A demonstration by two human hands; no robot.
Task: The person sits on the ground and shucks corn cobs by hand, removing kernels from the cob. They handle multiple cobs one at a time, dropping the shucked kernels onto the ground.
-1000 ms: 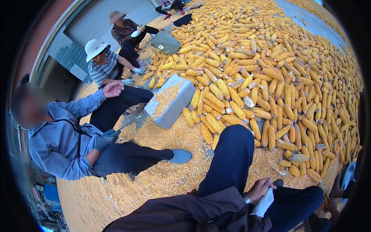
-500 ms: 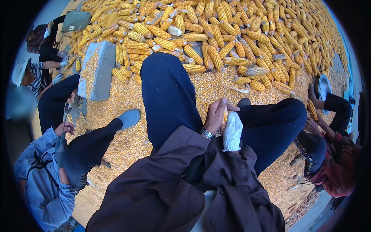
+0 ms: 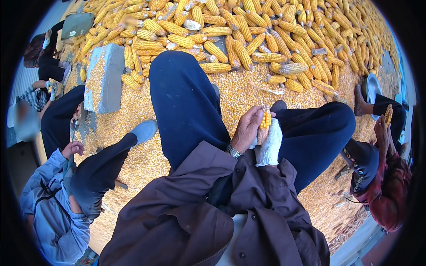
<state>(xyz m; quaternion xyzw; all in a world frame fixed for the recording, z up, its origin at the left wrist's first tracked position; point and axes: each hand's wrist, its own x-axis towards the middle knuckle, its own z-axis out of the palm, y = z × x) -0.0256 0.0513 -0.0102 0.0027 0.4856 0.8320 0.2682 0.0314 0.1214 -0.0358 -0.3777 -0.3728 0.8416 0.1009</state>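
Observation:
An ear of corn [image 3: 266, 119] stands roughly upright between my two hands, above my lap. Yellow kernels cover its upper part, while the lower part looks stripped to pale reddish cob. My left hand [image 3: 247, 131], bare with a metal-banded watch at the wrist, is closed against the ear's left side, thumb near the kernels. A white knitted glove covers my right hand [image 3: 270, 144], whose fingers wrap the ear from the right and below. Some of the fingertips are hidden behind the ear.
A large heap of corn ears [image 3: 284, 40] lies ahead, with loose kernels [image 3: 239, 91] spread around my legs. A grey block [image 3: 114, 82] stands ahead left. Co-workers sit close on both sides; a metal basin [image 3: 372, 88] is at the right, a dark green bag [image 3: 77, 25] far left.
My hands have shifted so that the ear's kernels and bare cob now show between them; before, fingers mostly covered it. The co-worker at right has raised an ear of corn.

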